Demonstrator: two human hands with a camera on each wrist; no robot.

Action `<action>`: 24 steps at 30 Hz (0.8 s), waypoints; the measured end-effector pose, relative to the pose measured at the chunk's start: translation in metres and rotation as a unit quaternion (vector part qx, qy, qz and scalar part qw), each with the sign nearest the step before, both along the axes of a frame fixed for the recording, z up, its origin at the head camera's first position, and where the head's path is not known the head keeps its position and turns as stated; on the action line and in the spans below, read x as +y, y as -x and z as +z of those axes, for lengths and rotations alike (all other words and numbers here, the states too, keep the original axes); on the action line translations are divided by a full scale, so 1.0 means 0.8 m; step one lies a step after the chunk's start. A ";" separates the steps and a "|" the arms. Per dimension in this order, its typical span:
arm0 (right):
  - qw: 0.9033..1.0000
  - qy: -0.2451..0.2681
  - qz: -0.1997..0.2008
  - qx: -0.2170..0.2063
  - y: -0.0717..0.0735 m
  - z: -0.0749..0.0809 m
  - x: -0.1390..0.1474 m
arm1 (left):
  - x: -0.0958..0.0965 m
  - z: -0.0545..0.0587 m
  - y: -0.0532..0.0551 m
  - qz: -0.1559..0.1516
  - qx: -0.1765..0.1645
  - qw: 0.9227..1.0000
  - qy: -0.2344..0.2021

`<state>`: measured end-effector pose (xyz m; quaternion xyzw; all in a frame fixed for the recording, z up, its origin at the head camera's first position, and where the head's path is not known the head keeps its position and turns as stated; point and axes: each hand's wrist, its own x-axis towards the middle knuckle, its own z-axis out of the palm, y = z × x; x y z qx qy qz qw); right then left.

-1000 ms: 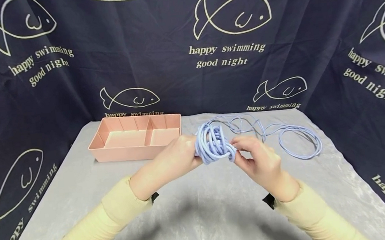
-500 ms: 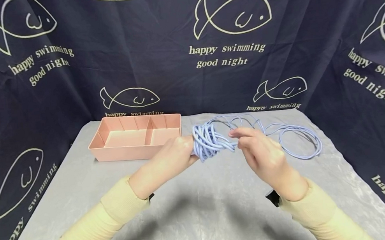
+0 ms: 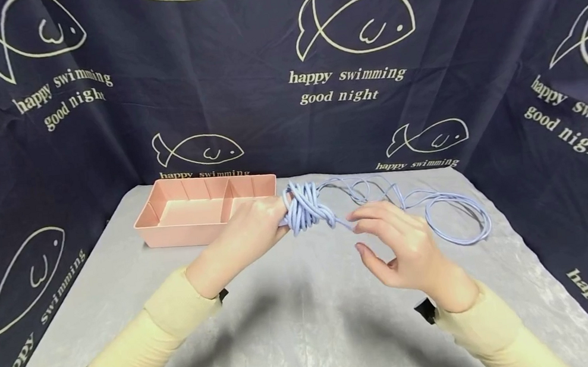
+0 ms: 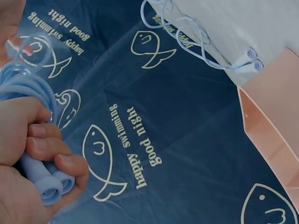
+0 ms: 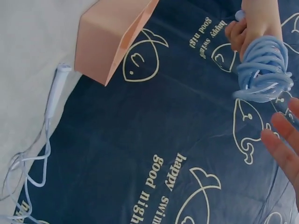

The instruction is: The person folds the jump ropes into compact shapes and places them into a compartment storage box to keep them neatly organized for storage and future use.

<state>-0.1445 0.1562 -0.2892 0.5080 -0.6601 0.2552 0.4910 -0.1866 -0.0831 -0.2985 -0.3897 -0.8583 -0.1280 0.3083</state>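
My left hand (image 3: 255, 223) grips a light blue jump rope, its cord wound into a thick bundle (image 3: 304, 207) past the thumb side. In the left wrist view the curled fingers close round its two handles (image 4: 43, 185), whose ends stick out below. The right hand (image 3: 410, 246) hovers just right of the bundle with fingers spread and nothing held. A cord strand from the bundle reaches toward its fingertips; contact cannot be told. In the right wrist view the fingers are apart from the main bundle.
A pink two-compartment box (image 3: 186, 235) stands at the back left, behind the left hand. A second light blue jump rope (image 3: 467, 242) lies loosely looped at the back right; its handle (image 5: 57, 91) lies near the box. A dark fish-print cloth (image 3: 240, 81) hangs behind the table.
The right hand has let go of the bundle's end, and its fingers have spread. My left hand has shifted slightly left and up with the bundle, which now looks narrower.
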 end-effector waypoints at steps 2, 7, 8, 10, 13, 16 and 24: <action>1.000 -0.007 -0.010 -0.026 0.002 0.000 0.002 | 0.002 -0.002 0.000 -0.016 0.009 1.000 0.009; 0.985 -0.066 -0.071 -0.144 0.007 -0.009 -0.003 | 0.016 -0.005 -0.006 -0.049 0.019 0.998 0.044; 0.979 -0.081 -0.081 -0.166 0.008 -0.012 -0.006 | 0.019 -0.005 -0.008 -0.050 0.023 0.997 0.055; 0.971 -0.099 -0.093 -0.194 0.010 -0.018 -0.012 | 0.025 -0.005 -0.012 -0.046 0.038 0.995 0.082; 0.966 -0.098 -0.087 -0.221 0.011 -0.025 -0.020 | 0.031 -0.006 -0.018 -0.035 0.051 0.992 0.113; 0.964 -0.098 -0.083 -0.233 0.010 -0.028 -0.023 | 0.032 -0.006 -0.021 -0.028 0.049 0.991 0.120; 0.976 -0.075 -0.076 -0.191 0.010 -0.028 -0.026 | 0.033 -0.006 -0.020 -0.060 0.053 0.993 0.089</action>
